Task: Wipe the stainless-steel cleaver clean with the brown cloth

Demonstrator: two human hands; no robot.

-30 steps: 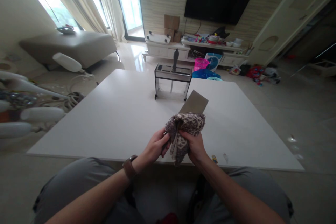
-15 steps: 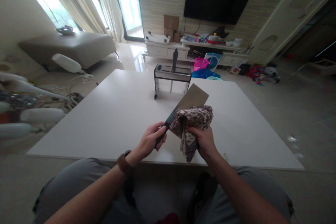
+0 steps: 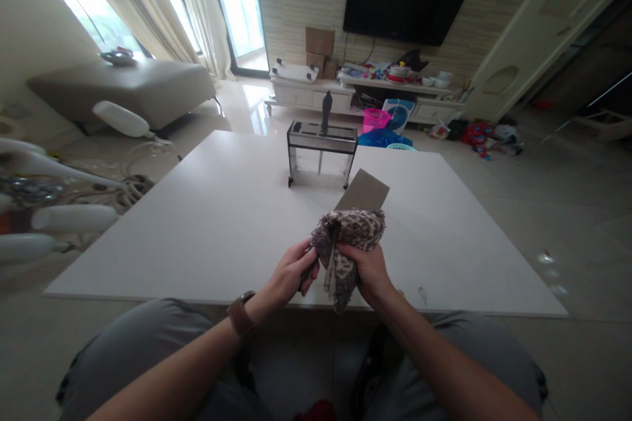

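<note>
– Left hand [image 3: 296, 270] first. What is its state?

– Closed around the dark handle [image 3: 307, 273] of a cleaver [image 3: 365, 189], fingers curled about it. Much of the handle is hidden by the hand and the cloth [image 3: 359, 229].

– And the right hand [image 3: 371, 270]?

– Pinching the bunched, patterned cloth, thumb pressed on the near side. Its other fingers are mostly out of sight, so their exact placing cannot be told.

– Where is the cleaver?

– Held over the near part of the white tabletop [image 3: 197, 223], blade slanting away and to the right. Cloth covers the portion next to the handle; the far end is bare, near the right foot of the slotted stand [image 3: 323, 138]. One black-handled tool [image 3: 326, 112] stands upright in that stand.

– Step in hand, your reading?

– Judged as wiping: the cloth seems folded over the blade, close to the handle. No way to tell from this view whether the metal is wet or dry.

– What does the next move call for?

– My judgement: a steady left grip, and light cloth pressure along the blade towards its bare end, with cloth between skin and edge. Which side is sharpened is unclear, so caution noted
</note>
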